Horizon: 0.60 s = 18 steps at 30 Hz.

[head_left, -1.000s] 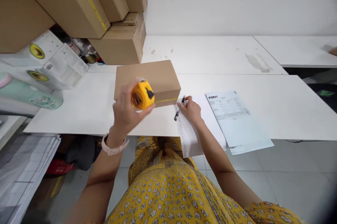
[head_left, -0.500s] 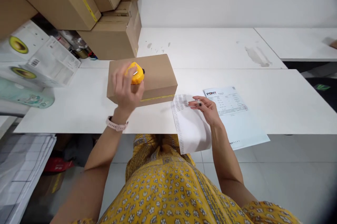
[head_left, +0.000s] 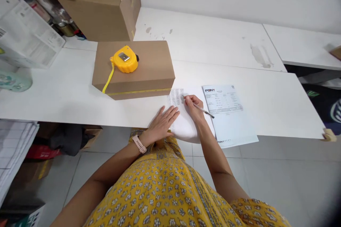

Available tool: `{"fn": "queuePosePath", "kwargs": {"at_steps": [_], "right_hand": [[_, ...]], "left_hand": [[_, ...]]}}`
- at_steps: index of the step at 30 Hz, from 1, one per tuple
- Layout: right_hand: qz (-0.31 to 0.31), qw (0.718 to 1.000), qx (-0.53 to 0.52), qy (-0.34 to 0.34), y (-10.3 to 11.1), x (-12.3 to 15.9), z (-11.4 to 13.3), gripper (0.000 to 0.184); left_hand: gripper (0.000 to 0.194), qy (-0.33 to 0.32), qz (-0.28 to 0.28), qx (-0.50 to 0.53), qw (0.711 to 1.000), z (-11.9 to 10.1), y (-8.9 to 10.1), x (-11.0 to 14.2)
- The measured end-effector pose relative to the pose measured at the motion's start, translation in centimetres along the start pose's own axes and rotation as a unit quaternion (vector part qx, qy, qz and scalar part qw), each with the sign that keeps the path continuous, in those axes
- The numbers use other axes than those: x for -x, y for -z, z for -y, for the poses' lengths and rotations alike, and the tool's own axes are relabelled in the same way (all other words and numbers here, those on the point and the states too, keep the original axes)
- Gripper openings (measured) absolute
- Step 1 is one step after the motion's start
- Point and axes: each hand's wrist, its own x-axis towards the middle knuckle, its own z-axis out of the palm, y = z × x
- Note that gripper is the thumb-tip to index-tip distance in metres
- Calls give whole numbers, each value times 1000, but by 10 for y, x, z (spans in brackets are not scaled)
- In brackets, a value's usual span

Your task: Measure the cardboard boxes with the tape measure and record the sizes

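Observation:
My right hand is closed round a pen, its tip at the rows of writing on a white sheet of paper. Fingers spread, my left hand lies flat on the sheet's left edge. Behind the hands, a closed cardboard box rests on the table. On top of it sits a yellow tape measure, its yellow wrist strap hanging over the front edge. A pale blue printed form lies beside the sheet, to the right of my right hand.
Stacked cardboard boxes stand at the back left, beside a white carton and a mint-coloured bottle. The white table ends just before my body. A white wall rises behind it.
My left hand has let go of the tape measure on the box and come down to the paper. My right hand has turned the pen tip down to the sheet. The view has shifted.

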Motion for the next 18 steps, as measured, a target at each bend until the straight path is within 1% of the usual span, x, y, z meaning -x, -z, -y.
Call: {"fn": "queuePosePath", "kwargs": {"at_steps": [2, 4, 5, 7, 9, 11, 15, 18], "right_hand": [[1, 1000, 12, 6, 2, 0, -1, 38], [14, 1000, 0, 3, 4, -1, -1, 34], [24, 1000, -7, -4, 5, -2, -1, 32], [41, 999, -21, -26, 6, -3, -1, 34], [40, 998, -26, -44, 7, -5, -2, 37], [22, 998, -14, -50, 7, -5, -3, 38], [-18, 998, 60, -23, 7, -2, -4, 36], [-17, 997, 80, -4, 8, 0, -4, 30]], "left_hand": [[78, 1, -7, -10, 1000, 0, 0, 0], [70, 6, -17, -19, 1000, -1, -2, 0], [68, 9, -24, -22, 999, -2, -4, 0], [67, 13, -38, -25, 999, -3, -6, 0], [68, 15, -46, -23, 999, -4, -8, 0], [71, 18, -46, -19, 999, -5, -7, 0], [77, 28, -50, -16, 998, -6, -5, 1], [81, 31, -57, -12, 998, -6, -5, 1]]}}
